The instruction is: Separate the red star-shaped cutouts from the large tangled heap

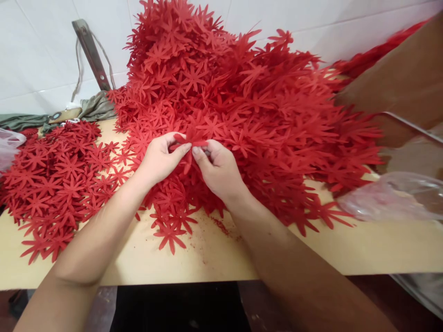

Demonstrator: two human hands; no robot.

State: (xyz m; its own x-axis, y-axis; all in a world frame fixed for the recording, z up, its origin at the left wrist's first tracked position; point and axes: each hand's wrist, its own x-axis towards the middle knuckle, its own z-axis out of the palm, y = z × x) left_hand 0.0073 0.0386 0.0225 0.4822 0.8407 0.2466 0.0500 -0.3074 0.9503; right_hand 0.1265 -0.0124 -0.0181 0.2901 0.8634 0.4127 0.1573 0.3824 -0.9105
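Note:
Between my two hands is a red fabric flower piece [188, 159] with narrow petals, held just in front of a large heap of similar red flower pieces [221, 92]. My left hand [162, 154] pinches it from the left between thumb and fingers. From the right, my right hand [219, 168] pinches the same piece, the two thumb tips almost meeting at its middle. Parts of the fingers lie hidden behind the petals. Below my hands, several loose flower pieces [170, 236] rest on the pale tabletop [221, 258].
A lower pile of red flower pieces [58, 184] spreads at the left. Clear plastic [394, 196] and a brown cardboard box [398, 87] stand at the right. A metal bar [92, 55] leans on the tiled wall near crumpled cloth [98, 107]. Red crumbs dot the table's front.

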